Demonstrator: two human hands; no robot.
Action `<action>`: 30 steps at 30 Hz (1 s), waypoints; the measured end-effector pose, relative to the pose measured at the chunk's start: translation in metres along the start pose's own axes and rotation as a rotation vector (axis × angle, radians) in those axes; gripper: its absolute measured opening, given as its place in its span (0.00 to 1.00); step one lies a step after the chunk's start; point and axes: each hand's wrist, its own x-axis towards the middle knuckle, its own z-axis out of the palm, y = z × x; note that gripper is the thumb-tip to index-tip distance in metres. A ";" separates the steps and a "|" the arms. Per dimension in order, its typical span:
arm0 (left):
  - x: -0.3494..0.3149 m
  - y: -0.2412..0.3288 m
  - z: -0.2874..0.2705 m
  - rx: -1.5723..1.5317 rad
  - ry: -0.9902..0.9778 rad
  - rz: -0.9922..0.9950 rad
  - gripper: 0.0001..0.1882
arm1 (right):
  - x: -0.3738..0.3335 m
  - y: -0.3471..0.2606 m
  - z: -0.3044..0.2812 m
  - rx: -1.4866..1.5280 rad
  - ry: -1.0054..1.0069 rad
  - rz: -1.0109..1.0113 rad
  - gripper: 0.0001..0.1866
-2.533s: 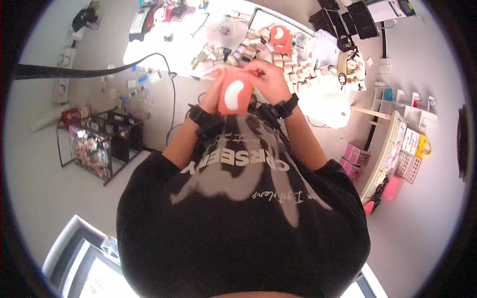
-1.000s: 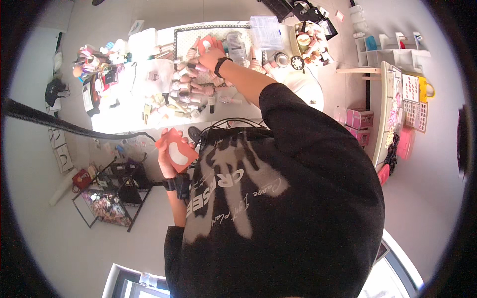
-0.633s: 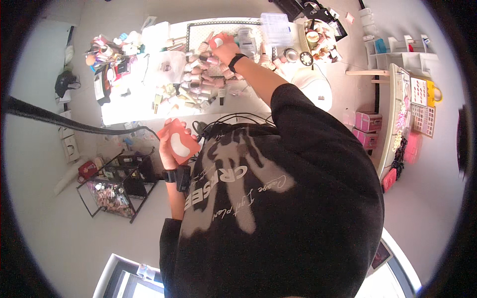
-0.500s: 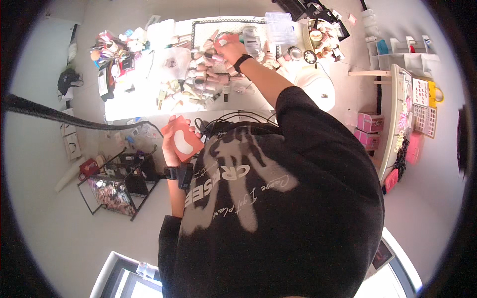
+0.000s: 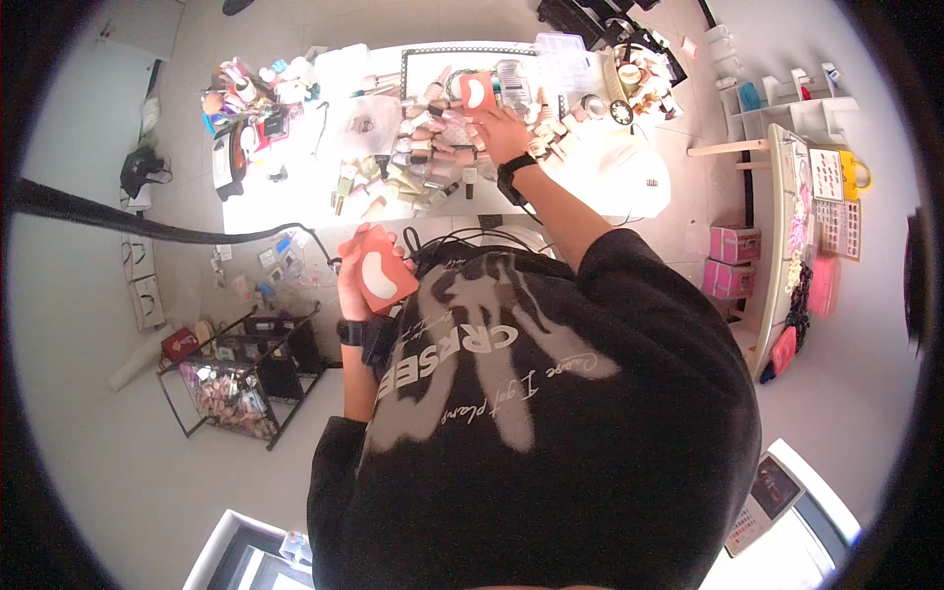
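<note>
My left hand (image 5: 351, 285) is closed on a flat coral-red packet (image 5: 394, 258) with a white crescent on its face, held low in front of my dark shirt. Whether more packets lie under it I cannot tell. Over the table, my right hand (image 5: 503, 136) reaches out with its fingers spread. Just beyond its fingertips lies a matching coral-red packet (image 5: 477, 90), crescent side up, at the edge of a pale mat (image 5: 433, 67) with a dark border. Several nail polish bottles (image 5: 418, 147) crowd around that hand and to its left.
A clear plastic box (image 5: 562, 61) and a basket of small items (image 5: 639, 77) stand at the back right. Brushes and small containers (image 5: 251, 88) fill the back left. Black cables (image 5: 472, 236) run along the near table edge. A black-framed cart (image 5: 246, 369) stands at lower left.
The packet that was in my right hand now lies on the mat. That hand has drawn back toward me and its fingers have spread. My left hand still holds its packet.
</note>
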 end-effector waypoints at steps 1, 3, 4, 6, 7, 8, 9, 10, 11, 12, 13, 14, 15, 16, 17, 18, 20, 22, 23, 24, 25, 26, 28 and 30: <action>-0.002 0.002 0.004 0.011 0.020 0.011 0.23 | -0.003 -0.003 -0.004 -0.003 0.000 0.018 0.05; 0.001 0.006 0.002 0.016 -0.022 -0.022 0.23 | -0.009 -0.008 -0.014 0.061 -0.002 0.096 0.06; 0.004 0.007 0.001 0.011 -0.042 -0.035 0.23 | -0.012 -0.007 -0.015 0.052 -0.037 0.182 0.07; 0.007 0.010 -0.002 0.025 -0.097 -0.040 0.21 | -0.014 -0.010 -0.019 0.055 -0.088 0.341 0.07; 0.011 0.012 -0.004 0.029 -0.087 -0.052 0.21 | -0.014 -0.014 -0.025 0.091 -0.075 0.348 0.07; 0.014 0.013 -0.004 0.027 -0.082 -0.071 0.21 | -0.017 -0.015 -0.032 0.117 -0.061 0.356 0.07; 0.011 0.013 -0.003 0.006 -0.059 -0.071 0.21 | -0.021 -0.010 -0.028 0.110 -0.030 0.358 0.08; 0.012 0.014 -0.007 0.005 -0.062 -0.075 0.21 | -0.024 -0.011 -0.029 0.133 -0.040 0.410 0.08; 0.014 0.014 -0.013 0.003 -0.064 -0.079 0.21 | -0.025 -0.013 -0.031 0.155 -0.050 0.461 0.08; 0.016 0.015 -0.018 0.001 -0.066 -0.081 0.21 | -0.026 -0.013 -0.031 0.177 -0.062 0.511 0.09; 0.016 0.016 -0.012 0.049 -0.060 -0.072 0.22 | -0.034 0.002 -0.021 0.154 -0.017 0.509 0.10; 0.017 0.017 -0.013 0.011 -0.079 -0.079 0.22 | -0.033 -0.001 -0.025 0.214 -0.015 0.581 0.12; 0.015 0.017 -0.016 0.001 -0.076 -0.076 0.22 | -0.039 -0.001 -0.022 0.217 -0.010 0.579 0.13; 0.014 0.017 -0.018 -0.010 -0.082 -0.075 0.23 | -0.042 0.000 -0.022 0.214 0.001 0.576 0.15; 0.012 0.017 -0.020 -0.011 -0.078 -0.075 0.23 | -0.043 0.001 -0.022 0.212 -0.024 0.632 0.15; 0.010 0.018 -0.020 -0.012 -0.074 -0.074 0.23 | -0.044 0.002 -0.021 0.209 -0.050 0.688 0.15; 0.008 0.020 -0.023 -0.003 -0.058 -0.066 0.23 | -0.037 -0.004 -0.024 0.201 -0.075 0.785 0.17; 0.005 0.022 -0.027 0.015 -0.034 -0.053 0.23 | -0.027 -0.010 -0.028 0.187 -0.072 0.870 0.19; 0.004 0.023 -0.026 0.004 -0.044 -0.044 0.23 | -0.031 0.001 -0.018 0.262 0.001 0.808 0.23; 0.002 0.024 -0.025 -0.007 -0.054 -0.034 0.23 | -0.027 0.006 -0.013 0.264 0.034 0.814 0.24; 0.001 0.025 -0.024 -0.020 -0.061 -0.021 0.23 | -0.023 0.006 -0.008 0.268 0.062 0.817 0.24; 0.000 0.026 -0.025 -0.029 -0.064 -0.013 0.23 | -0.019 0.006 -0.003 0.271 0.091 0.820 0.25; -0.002 0.026 -0.027 -0.054 -0.067 0.008 0.22 | -0.011 0.005 0.005 0.291 0.122 0.830 0.22; -0.003 0.029 -0.027 -0.057 -0.062 0.024 0.22 | -0.005 0.005 0.011 0.298 0.134 0.830 0.19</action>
